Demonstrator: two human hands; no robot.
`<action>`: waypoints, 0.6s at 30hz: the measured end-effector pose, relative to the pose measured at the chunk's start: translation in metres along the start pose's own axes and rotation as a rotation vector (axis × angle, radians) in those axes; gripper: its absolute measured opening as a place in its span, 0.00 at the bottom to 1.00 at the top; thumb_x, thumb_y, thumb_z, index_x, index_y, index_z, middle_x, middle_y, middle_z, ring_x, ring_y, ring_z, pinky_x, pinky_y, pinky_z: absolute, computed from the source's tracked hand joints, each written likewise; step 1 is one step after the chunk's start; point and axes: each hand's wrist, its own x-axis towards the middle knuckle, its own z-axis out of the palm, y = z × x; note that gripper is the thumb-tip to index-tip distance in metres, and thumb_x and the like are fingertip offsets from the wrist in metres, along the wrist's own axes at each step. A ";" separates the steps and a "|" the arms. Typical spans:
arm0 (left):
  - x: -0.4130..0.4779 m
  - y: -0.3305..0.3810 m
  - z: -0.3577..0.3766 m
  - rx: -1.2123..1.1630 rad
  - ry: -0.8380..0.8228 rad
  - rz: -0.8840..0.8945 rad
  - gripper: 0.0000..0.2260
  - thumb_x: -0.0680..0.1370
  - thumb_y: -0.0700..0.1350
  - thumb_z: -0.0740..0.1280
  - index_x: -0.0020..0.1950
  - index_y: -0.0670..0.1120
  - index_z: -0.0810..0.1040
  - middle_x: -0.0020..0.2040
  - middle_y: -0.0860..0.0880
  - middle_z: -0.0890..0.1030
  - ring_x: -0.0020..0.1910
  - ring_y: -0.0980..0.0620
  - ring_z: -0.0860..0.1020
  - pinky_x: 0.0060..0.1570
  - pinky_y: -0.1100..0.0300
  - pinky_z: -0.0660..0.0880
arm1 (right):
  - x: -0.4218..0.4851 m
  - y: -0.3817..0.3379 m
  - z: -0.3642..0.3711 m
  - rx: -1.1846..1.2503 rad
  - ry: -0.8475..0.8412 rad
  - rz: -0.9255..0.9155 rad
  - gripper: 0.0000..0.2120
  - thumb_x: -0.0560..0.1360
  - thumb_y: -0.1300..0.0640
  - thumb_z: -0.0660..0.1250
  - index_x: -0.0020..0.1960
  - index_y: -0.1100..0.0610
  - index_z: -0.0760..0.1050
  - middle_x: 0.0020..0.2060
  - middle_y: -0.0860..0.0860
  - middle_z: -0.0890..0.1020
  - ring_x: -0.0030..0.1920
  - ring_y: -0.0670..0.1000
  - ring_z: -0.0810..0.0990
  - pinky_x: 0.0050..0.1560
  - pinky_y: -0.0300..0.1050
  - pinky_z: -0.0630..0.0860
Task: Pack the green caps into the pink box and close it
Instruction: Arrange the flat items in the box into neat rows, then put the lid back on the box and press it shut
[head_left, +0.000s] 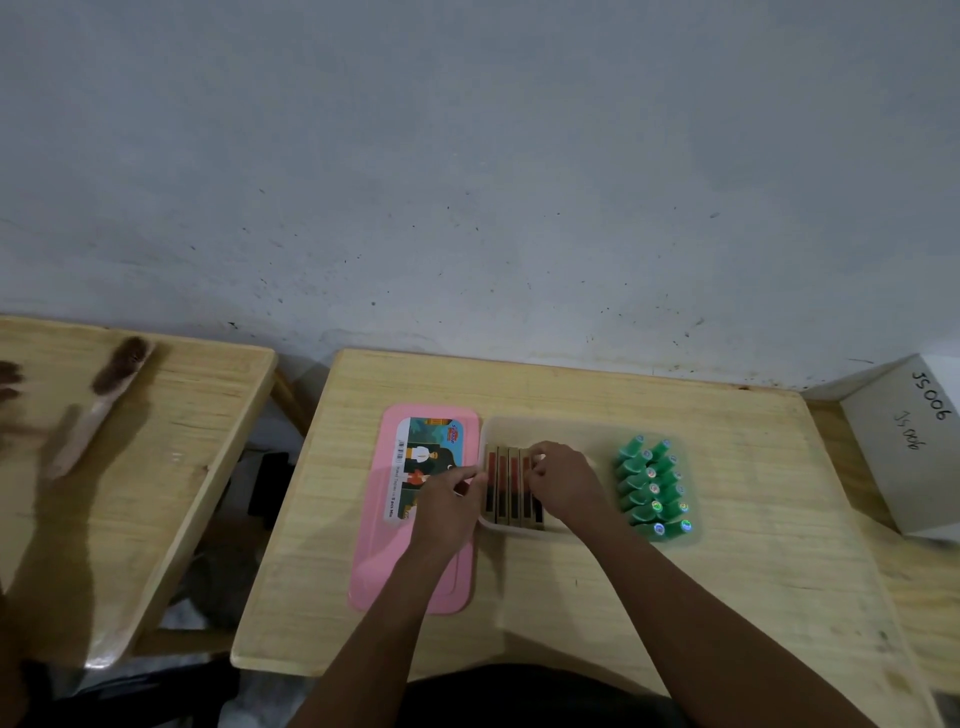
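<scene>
Both forearms reach in from 6 o'clock: my read is the left hand (447, 501) sits over the seam between pink lid (376, 571) and box (519, 531), fingers curled, on what I can't tell. The right hand (563, 483) curls its fingers onto the upright flat slabs (503, 483), probably squaring them toward 9 o'clock so the green caps (652, 486) keep the box's 3 o'clock end. Lid lies flat at the box's 9 o'clock, label up, handy for closing; I count one box, one lid, about five slabs, roughly twelve caps in two rows.

lid (375, 551) just left of box (571, 429), caps (652, 489) in its right end
</scene>
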 end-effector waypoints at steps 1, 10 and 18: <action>0.000 0.000 0.000 0.007 0.001 -0.001 0.13 0.79 0.45 0.64 0.62 0.43 0.77 0.53 0.46 0.81 0.40 0.62 0.73 0.34 0.75 0.67 | 0.000 0.000 0.001 0.023 0.016 0.005 0.13 0.73 0.59 0.66 0.57 0.52 0.79 0.49 0.51 0.84 0.48 0.51 0.82 0.51 0.49 0.79; 0.001 0.000 -0.001 0.025 -0.015 0.011 0.14 0.79 0.46 0.64 0.62 0.42 0.77 0.54 0.44 0.82 0.43 0.57 0.76 0.36 0.74 0.67 | -0.005 0.017 0.002 0.153 0.066 0.005 0.10 0.76 0.54 0.65 0.53 0.51 0.84 0.51 0.49 0.86 0.49 0.49 0.83 0.51 0.44 0.77; 0.004 -0.010 -0.006 0.017 0.052 -0.047 0.14 0.79 0.52 0.61 0.53 0.44 0.80 0.46 0.47 0.81 0.40 0.56 0.76 0.40 0.63 0.74 | -0.007 0.015 0.000 0.222 0.033 0.006 0.15 0.80 0.61 0.57 0.59 0.57 0.80 0.57 0.52 0.83 0.55 0.49 0.79 0.51 0.37 0.68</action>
